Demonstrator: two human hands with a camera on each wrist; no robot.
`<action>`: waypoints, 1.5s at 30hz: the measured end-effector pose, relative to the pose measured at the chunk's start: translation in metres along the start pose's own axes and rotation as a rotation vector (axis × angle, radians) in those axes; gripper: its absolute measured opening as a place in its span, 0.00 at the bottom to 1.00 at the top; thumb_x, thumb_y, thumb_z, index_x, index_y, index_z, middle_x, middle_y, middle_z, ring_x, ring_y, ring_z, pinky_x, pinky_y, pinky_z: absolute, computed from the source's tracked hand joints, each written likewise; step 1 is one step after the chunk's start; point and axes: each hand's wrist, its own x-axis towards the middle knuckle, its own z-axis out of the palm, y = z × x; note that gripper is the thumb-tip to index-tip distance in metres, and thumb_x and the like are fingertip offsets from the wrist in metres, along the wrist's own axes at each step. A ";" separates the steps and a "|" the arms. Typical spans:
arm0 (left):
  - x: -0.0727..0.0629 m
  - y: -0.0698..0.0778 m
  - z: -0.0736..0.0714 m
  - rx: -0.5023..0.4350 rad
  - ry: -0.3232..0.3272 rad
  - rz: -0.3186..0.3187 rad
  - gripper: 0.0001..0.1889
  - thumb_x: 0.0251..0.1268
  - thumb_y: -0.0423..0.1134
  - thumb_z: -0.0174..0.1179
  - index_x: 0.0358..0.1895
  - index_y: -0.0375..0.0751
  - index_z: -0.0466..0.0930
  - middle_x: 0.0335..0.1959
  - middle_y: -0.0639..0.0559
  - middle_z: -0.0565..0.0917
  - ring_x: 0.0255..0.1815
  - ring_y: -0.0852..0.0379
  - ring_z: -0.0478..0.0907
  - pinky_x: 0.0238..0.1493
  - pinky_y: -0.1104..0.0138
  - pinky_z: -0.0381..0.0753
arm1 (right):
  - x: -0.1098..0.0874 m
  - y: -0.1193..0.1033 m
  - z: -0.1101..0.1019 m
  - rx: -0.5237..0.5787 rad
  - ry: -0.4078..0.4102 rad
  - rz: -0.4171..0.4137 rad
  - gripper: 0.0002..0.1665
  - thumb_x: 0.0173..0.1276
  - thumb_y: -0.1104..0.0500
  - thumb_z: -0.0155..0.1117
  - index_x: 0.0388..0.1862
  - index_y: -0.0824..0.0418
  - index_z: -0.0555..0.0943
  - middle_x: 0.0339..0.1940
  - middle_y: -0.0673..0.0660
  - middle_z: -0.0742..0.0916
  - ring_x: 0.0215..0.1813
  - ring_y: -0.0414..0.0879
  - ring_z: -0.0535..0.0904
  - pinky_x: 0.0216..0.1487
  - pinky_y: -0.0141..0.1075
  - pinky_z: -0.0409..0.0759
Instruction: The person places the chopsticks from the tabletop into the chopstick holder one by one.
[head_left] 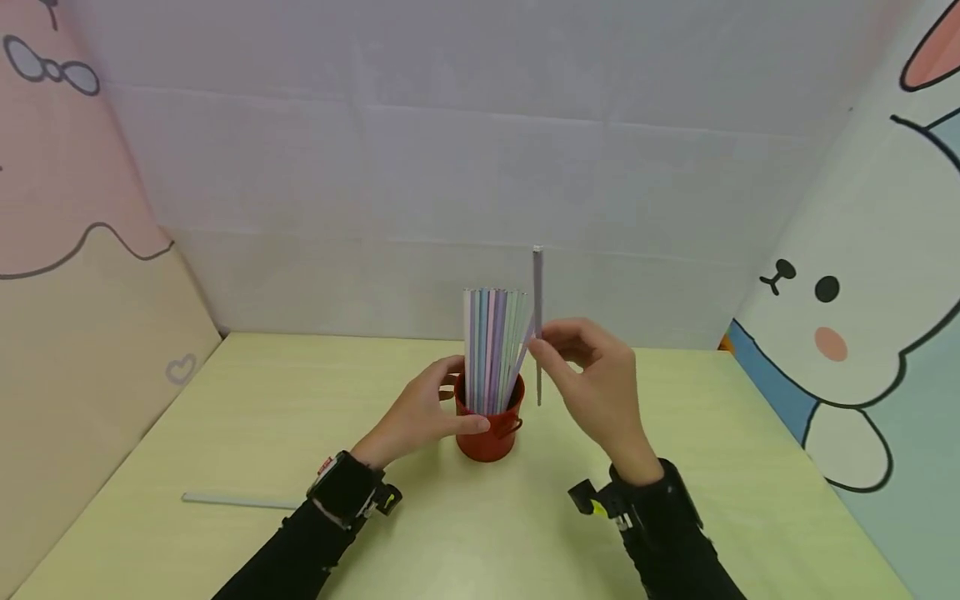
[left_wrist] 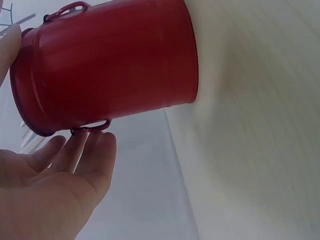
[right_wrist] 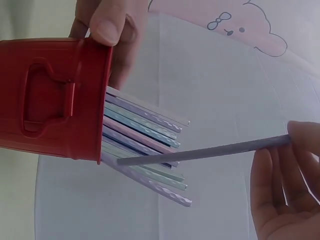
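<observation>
A red metal bucket (head_left: pixel 486 443) with small side handles stands upright on the table, holding a bundle of thin pastel sticks (head_left: pixel 491 346). My left hand (head_left: pixel 423 408) grips it near the rim, thumb in front and fingers round the far side. Between thumb and fingertips, my right hand (head_left: pixel 596 383) pinches a single purple stick (head_left: pixel 537 287), held upright just right of the bucket. In the right wrist view this purple stick (right_wrist: pixel 215 152) is outside the bucket, its lower end in front of the others. One lilac stick (right_wrist: pixel 155 186) in the bundle leans outward.
A pale stick (head_left: pixel 236 501) lies on the light yellow table (head_left: pixel 360 550) at the left, partly hidden by my left sleeve. Behind the table hangs a white sheet (head_left: pixel 360 183). Printed panels with cartoon figures flank both sides.
</observation>
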 end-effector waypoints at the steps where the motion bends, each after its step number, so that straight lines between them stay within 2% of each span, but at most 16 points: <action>1: 0.000 0.000 0.001 0.000 -0.002 -0.002 0.49 0.57 0.49 0.82 0.80 0.50 0.64 0.74 0.53 0.74 0.72 0.49 0.73 0.73 0.48 0.76 | 0.000 0.000 0.000 0.014 0.018 0.002 0.09 0.69 0.71 0.74 0.47 0.67 0.87 0.41 0.59 0.91 0.41 0.39 0.88 0.50 0.29 0.87; 7: 0.000 -0.002 0.004 0.010 0.010 -0.035 0.49 0.55 0.49 0.84 0.79 0.50 0.66 0.73 0.54 0.75 0.70 0.48 0.76 0.70 0.49 0.79 | 0.001 0.000 0.003 0.103 0.075 0.021 0.10 0.69 0.73 0.73 0.47 0.71 0.85 0.41 0.63 0.89 0.42 0.38 0.88 0.51 0.30 0.88; 17: 0.000 -0.002 0.006 -0.012 -0.006 -0.050 0.46 0.56 0.47 0.83 0.76 0.48 0.67 0.70 0.53 0.77 0.69 0.50 0.77 0.70 0.52 0.80 | -0.001 0.025 0.012 0.115 0.057 0.140 0.10 0.71 0.67 0.74 0.49 0.68 0.85 0.43 0.61 0.89 0.42 0.41 0.89 0.48 0.33 0.89; 22: -0.001 0.000 0.008 -0.006 0.000 -0.051 0.46 0.56 0.46 0.83 0.76 0.48 0.67 0.69 0.54 0.77 0.68 0.51 0.77 0.70 0.51 0.80 | -0.004 0.041 0.018 0.009 0.004 0.249 0.10 0.72 0.61 0.75 0.48 0.64 0.87 0.41 0.59 0.91 0.38 0.43 0.88 0.45 0.29 0.88; 26: -0.001 0.000 0.009 0.007 0.007 -0.045 0.45 0.56 0.46 0.83 0.75 0.47 0.68 0.68 0.54 0.78 0.68 0.51 0.77 0.70 0.51 0.79 | -0.008 0.047 0.023 -0.085 -0.037 0.303 0.10 0.72 0.58 0.76 0.47 0.62 0.88 0.39 0.56 0.91 0.38 0.46 0.87 0.44 0.28 0.86; 33: -0.002 0.000 0.010 0.023 0.013 -0.041 0.44 0.57 0.47 0.83 0.75 0.46 0.68 0.67 0.54 0.78 0.66 0.52 0.78 0.69 0.52 0.80 | -0.015 0.052 0.036 -0.139 -0.109 0.341 0.10 0.69 0.59 0.78 0.46 0.61 0.90 0.37 0.55 0.92 0.37 0.47 0.88 0.42 0.30 0.86; 45: -0.003 0.002 0.010 0.020 0.017 -0.039 0.44 0.57 0.47 0.83 0.74 0.45 0.68 0.66 0.53 0.79 0.65 0.51 0.78 0.69 0.49 0.80 | -0.018 0.055 0.042 -0.201 -0.114 0.365 0.10 0.68 0.58 0.79 0.45 0.61 0.90 0.34 0.55 0.92 0.32 0.47 0.83 0.34 0.31 0.82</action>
